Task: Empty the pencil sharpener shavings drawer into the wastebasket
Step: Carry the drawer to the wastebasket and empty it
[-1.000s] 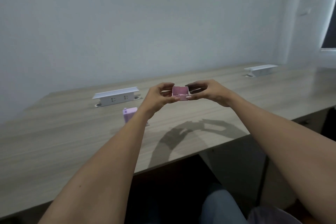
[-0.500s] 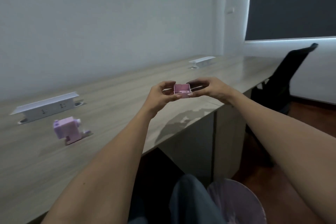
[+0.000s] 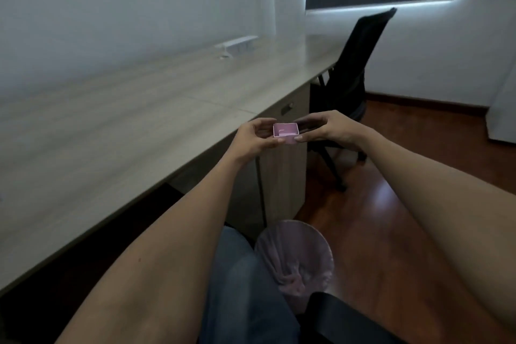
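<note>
A small pink shavings drawer point(image 3: 286, 133) is held level, open side up, between both hands beyond the desk's front edge. My left hand point(image 3: 252, 139) pinches its left side and my right hand point(image 3: 329, 128) pinches its right side. Low on the floor stands the wastebasket point(image 3: 296, 254), lined with a pale pink bag, well below the drawer and a little to its right beside my knee. The pencil sharpener is out of view.
The long wooden desk point(image 3: 139, 126) runs along the wall on the left, with a white socket box point(image 3: 237, 45) far back. A desk cabinet point(image 3: 287, 176) stands under the desk's end. A black office chair point(image 3: 354, 70) stands behind it on the wooden floor.
The view has swung right and down. The hands, holding the drawer throughout, have moved off the desk toward the space above the floor; the sharpener has left the view and the whole wastebasket shows.
</note>
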Tool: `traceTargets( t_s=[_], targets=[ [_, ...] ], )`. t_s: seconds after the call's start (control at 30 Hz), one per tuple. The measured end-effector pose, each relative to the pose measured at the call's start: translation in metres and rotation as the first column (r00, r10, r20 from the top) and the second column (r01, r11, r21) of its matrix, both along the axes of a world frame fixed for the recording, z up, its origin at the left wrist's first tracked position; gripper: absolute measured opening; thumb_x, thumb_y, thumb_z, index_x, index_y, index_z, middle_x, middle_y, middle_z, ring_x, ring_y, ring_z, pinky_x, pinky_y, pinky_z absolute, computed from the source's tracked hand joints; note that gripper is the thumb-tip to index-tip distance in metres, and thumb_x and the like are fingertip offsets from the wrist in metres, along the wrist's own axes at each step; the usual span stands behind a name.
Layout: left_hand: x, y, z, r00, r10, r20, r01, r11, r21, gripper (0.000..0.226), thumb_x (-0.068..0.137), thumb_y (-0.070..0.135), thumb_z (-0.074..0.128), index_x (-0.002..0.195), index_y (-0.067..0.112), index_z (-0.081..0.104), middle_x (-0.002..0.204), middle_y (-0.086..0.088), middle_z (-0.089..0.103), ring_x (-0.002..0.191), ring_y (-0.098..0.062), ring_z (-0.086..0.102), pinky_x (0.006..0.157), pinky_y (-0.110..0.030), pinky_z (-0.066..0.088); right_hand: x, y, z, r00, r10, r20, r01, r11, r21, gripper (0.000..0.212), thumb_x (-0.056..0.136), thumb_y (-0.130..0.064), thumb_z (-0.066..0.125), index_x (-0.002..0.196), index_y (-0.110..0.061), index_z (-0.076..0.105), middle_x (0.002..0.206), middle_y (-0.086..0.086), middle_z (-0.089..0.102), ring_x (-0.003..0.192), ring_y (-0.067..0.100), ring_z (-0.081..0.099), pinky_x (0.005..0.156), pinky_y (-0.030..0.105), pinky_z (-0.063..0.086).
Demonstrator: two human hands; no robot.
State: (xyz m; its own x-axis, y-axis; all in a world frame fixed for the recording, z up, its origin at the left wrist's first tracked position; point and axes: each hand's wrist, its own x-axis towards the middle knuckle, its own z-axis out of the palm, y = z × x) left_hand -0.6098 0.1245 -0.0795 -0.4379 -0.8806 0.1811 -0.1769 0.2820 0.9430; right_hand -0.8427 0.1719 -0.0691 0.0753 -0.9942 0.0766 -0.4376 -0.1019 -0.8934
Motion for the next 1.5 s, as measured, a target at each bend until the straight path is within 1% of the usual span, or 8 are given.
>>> traceTargets(
  t_s=[0.37,0.53,0.7,0.83,0.9,1.13,1.33,1.5],
  targets=[
    [-0.016,-0.001,-0.127,0.999,-0.016,0.033,0.008,0.971,0.239,0.067,0.076,0.005,0.083,0.137,0.003,0.056,0.130,-0.010,0.064,0.113,-0.014,0.063,0.084,-0.010,0.055,-0.010,-0.002,-0.139,0.985,-0.094,0.141,0.050,0.956,0.290,0.059,0.074,-0.022,0.087,0.129,-0.020,0.068,0.123,-0.005,0.073,0.119,0.009,0.065,0.107,0.040,0.049],
    [-0.022,-0.001,-0.184,0.998,-0.017,0.057,-0.005,0.925,0.379,0.069,0.076,0.004,0.083,0.139,0.003,0.054,0.135,-0.010,0.061,0.117,-0.016,0.061,0.079,-0.010,0.054,-0.010,0.005,-0.203,0.964,-0.155,0.216,0.067,0.928,0.366,0.063,0.076,-0.010,0.085,0.134,-0.005,0.062,0.127,0.009,0.069,0.111,0.008,0.067,0.078,0.015,0.056],
    [-0.026,-0.001,-0.231,0.991,-0.031,0.131,-0.042,0.856,0.515,0.072,0.075,0.002,0.083,0.140,0.000,0.052,0.136,-0.013,0.061,0.113,-0.017,0.061,0.078,-0.013,0.051,0.002,0.015,-0.258,0.920,-0.275,0.280,0.101,0.856,0.507,0.056,0.077,-0.010,0.084,0.129,-0.008,0.064,0.126,0.008,0.069,0.109,0.014,0.068,0.100,0.035,0.051],
    [-0.026,-0.002,-0.260,0.988,-0.007,0.157,-0.092,0.785,0.613,0.068,0.077,-0.003,0.080,0.138,-0.006,0.050,0.132,-0.017,0.062,0.110,-0.022,0.063,0.086,-0.022,0.056,0.009,0.014,-0.285,0.901,-0.306,0.308,0.072,0.804,0.590,0.055,0.079,-0.013,0.083,0.130,-0.011,0.063,0.127,0.006,0.066,0.116,0.018,0.064,0.102,0.034,0.049],
    [-0.025,-0.004,-0.271,0.990,0.018,0.143,-0.110,0.738,0.665,0.061,0.079,-0.006,0.077,0.134,-0.009,0.050,0.123,-0.017,0.063,0.097,-0.021,0.066,0.074,-0.018,0.057,0.012,0.011,-0.295,0.893,-0.317,0.320,0.053,0.778,0.626,0.056,0.082,-0.015,0.081,0.133,-0.007,0.062,0.125,0.006,0.068,0.118,0.017,0.065,0.105,0.033,0.049],
    [-0.043,-0.022,-0.309,0.968,0.126,0.217,-0.248,0.606,0.756,0.046,0.077,0.006,0.083,0.113,-0.015,0.063,0.098,-0.021,0.068,0.091,-0.026,0.067,0.068,-0.019,0.058,0.015,0.001,-0.320,0.770,-0.495,0.402,0.047,0.673,0.738,0.043,0.089,-0.019,0.075,0.123,0.006,0.066,0.114,0.022,0.074,0.104,0.027,0.074,0.086,0.025,0.060],
    [-0.059,-0.034,-0.322,0.949,0.180,0.257,-0.314,0.522,0.793,0.058,0.075,0.013,0.086,0.117,-0.018,0.060,0.112,-0.026,0.070,0.105,-0.035,0.071,0.054,-0.029,0.061,0.016,-0.014,-0.327,0.711,-0.611,0.348,0.112,0.586,0.802,0.050,0.087,-0.020,0.078,0.124,0.008,0.061,0.114,0.027,0.070,0.090,0.028,0.076,0.066,0.027,0.063],
    [-0.057,-0.050,-0.336,0.915,0.208,0.346,-0.401,0.561,0.725,0.077,0.053,0.036,0.095,0.110,-0.009,0.068,0.106,-0.026,0.073,0.088,-0.035,0.075,0.068,-0.050,0.064,0.027,-0.032,-0.330,0.672,-0.681,0.290,0.181,0.531,0.828,0.014,0.092,-0.017,0.071,0.094,-0.004,0.067,0.116,0.024,0.068,0.105,0.035,0.070,0.090,0.039,0.059]
  ],
)
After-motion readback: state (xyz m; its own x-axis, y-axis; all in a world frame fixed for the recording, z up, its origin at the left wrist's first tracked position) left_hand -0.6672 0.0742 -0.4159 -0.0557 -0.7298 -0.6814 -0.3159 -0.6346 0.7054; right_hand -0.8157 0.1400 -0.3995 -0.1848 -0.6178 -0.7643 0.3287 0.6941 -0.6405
